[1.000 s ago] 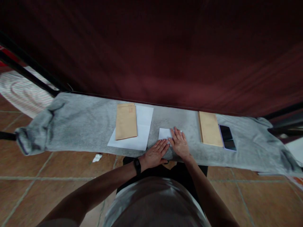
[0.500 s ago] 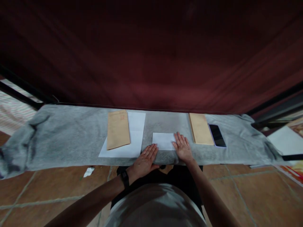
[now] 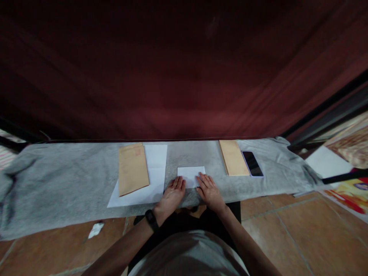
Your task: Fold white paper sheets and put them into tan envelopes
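Note:
A small white rectangle of folded paper lies flat on the grey cloth in front of me. My left hand rests with its fingers stretched out over the paper's lower left corner. On the opposite side, my right hand lies flat, its fingertips touching the paper's right edge. To the left, a brown envelope lies partly over larger white sheets. A stack of brown envelopes lies to the right, past my right hand.
A phone lies right of the envelope stack. Grey cloth covers the long narrow surface, with a dark red panel rising behind it. A crumpled white tissue is on the tiled floor. A colourful printed package sits at the far right.
My right hand has slid lower along the paper's right side. My left hand stays at the lower left corner. The whole view has shifted and tilted slightly.

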Demonstrator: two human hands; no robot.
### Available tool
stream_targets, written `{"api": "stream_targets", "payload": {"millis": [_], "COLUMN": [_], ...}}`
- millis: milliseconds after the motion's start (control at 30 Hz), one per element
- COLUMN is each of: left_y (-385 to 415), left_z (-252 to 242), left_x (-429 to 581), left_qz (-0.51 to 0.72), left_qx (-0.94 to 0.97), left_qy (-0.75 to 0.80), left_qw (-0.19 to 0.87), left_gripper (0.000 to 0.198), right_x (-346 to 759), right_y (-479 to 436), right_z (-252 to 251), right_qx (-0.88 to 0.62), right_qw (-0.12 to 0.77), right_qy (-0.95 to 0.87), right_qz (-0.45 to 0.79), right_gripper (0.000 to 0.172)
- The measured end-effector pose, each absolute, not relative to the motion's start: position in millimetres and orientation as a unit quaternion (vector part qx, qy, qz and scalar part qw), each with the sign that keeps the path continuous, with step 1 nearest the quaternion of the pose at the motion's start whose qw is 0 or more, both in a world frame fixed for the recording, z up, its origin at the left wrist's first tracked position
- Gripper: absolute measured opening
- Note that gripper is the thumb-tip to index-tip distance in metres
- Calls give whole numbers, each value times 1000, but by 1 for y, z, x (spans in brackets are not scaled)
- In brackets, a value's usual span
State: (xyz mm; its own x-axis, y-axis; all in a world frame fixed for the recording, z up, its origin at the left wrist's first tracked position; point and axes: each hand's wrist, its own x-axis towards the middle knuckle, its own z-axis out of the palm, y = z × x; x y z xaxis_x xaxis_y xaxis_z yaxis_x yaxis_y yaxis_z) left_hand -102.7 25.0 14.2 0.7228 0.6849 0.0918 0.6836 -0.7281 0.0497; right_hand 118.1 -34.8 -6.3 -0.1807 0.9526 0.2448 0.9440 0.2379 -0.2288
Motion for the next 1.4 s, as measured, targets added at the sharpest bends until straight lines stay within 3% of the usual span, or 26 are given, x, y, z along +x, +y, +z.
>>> {"api": "stream_targets", "payload": {"millis": [200,367,500,600,733,1033,1400], "left_y": [31,44,61,70,71,81,100], "left_z": [32,56,66,63,46,17,11], "left_x": [-97,-100,-102,-98,-89,-78,-60], "left_qz": [32,98,269,358,362,322,284], "left_qx": [928,914,823,714,621,657,720], "left_qy": [370,383,435,456,457,547,576], "left_qw": [5,89,246,393,525,407,264], "left_gripper": [56,29,15,23,21,54,48], "right_x": [124,135,144,144,136,129,128], "right_y": [-30,-22,-10,1,12,31,55], "right_z": [2,9,20,26,23,1,-2], "right_qx": [-609,-605,-615,-636,-668,-736,-729], "right_qw": [175,285,417,443,455,410,287], "right_qy": [-773,-732,-629,-584,-533,-512,-622], "right_qz": [36,133,227,239,249,163,-3], "right_gripper": [49,35,32,36,33,37,45]}}
